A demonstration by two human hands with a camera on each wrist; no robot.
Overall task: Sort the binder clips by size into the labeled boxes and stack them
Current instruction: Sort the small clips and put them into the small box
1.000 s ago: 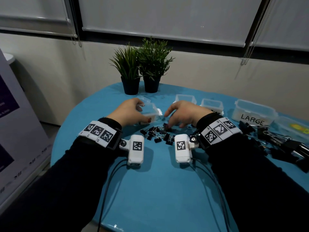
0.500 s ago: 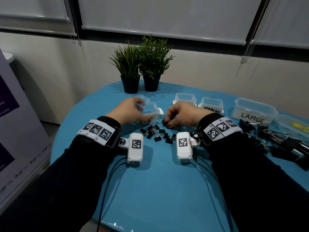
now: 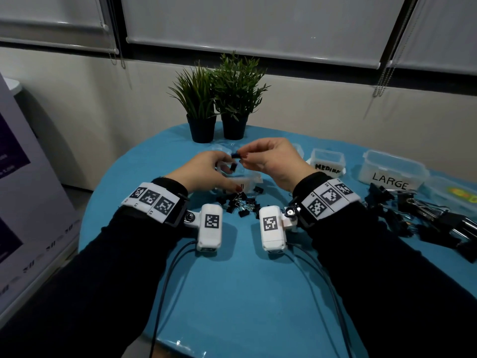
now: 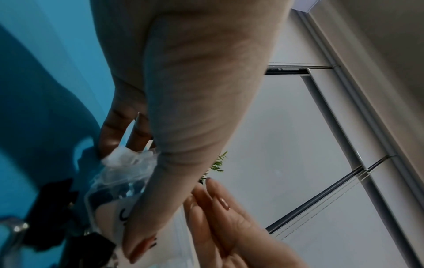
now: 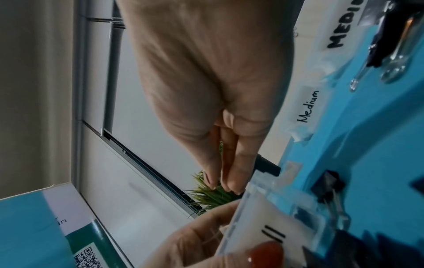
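Observation:
My left hand grips the small clear box, its label ending in "ll", and holds it tilted above the blue table. Over the box's mouth, my right hand pinches one small black binder clip between thumb and forefinger. Just below it a second small clip shows at the box opening; whether it lies inside I cannot tell. A pile of small clips lies under the hands. In the right wrist view the box is below my pinched fingertips.
The MEDIUM box and the LARGE box stand to the right. Big black clips are heaped at the right edge. Two potted plants stand at the back. A white board stands to the left of the table.
My right hand took a small clip from the pile and rose with it. My left hand lifted the small box off the table, and the two now meet higher up.

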